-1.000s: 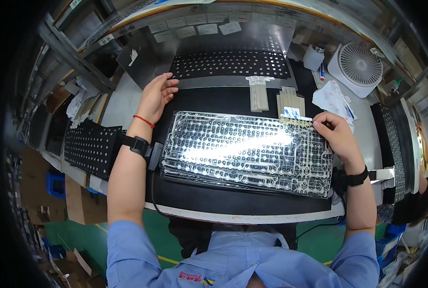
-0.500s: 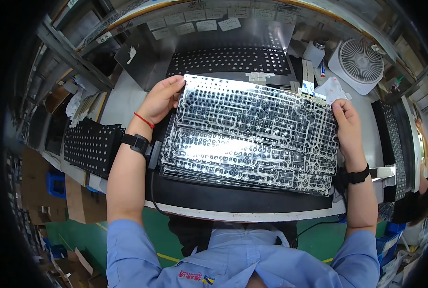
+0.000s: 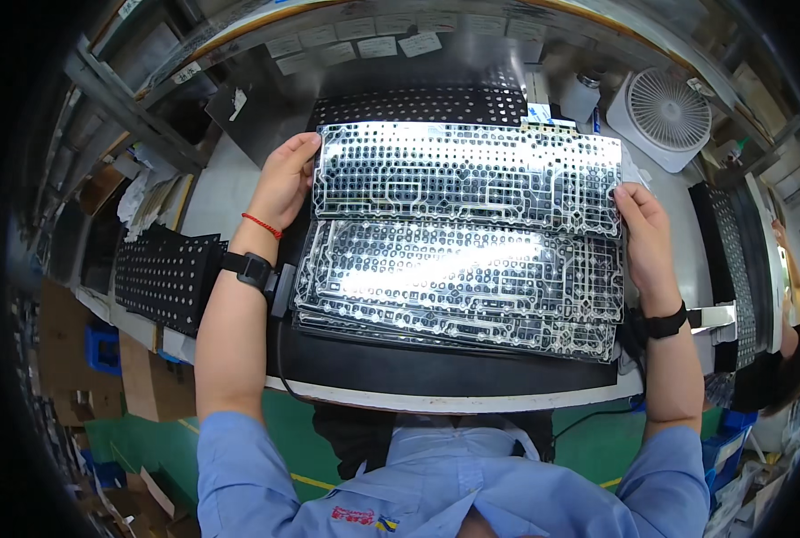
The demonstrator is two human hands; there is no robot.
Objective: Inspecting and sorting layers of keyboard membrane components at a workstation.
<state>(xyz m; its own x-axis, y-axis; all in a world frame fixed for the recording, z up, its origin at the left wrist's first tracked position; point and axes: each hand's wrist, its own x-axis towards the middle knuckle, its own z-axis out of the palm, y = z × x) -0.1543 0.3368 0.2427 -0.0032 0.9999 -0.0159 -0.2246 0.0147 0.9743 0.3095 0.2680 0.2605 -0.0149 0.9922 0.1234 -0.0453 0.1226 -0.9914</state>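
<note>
Between my hands is a clear keyboard membrane sheet with silvery printed traces and rows of dots. My left hand pinches its left edge near the far corner, thumb on top. At the right edge, my right hand grips it between thumb and fingers. A short tail sticks out from the sheet's far edge. Below and nearer to me lies a stack of similar membrane sheets, slightly fanned, with a bright glare across it. The held sheet covers the far part of the stack.
A black mat lies under the stack. Black perforated sheets stand behind and lie at the left. A white fan and a bottle are at the back right. Another person's arm shows at the far right.
The held sheet has moved away from me and slightly left, and its slant has levelled out. Both hands moved with it, still gripping its side edges. The stack beneath shows more.
</note>
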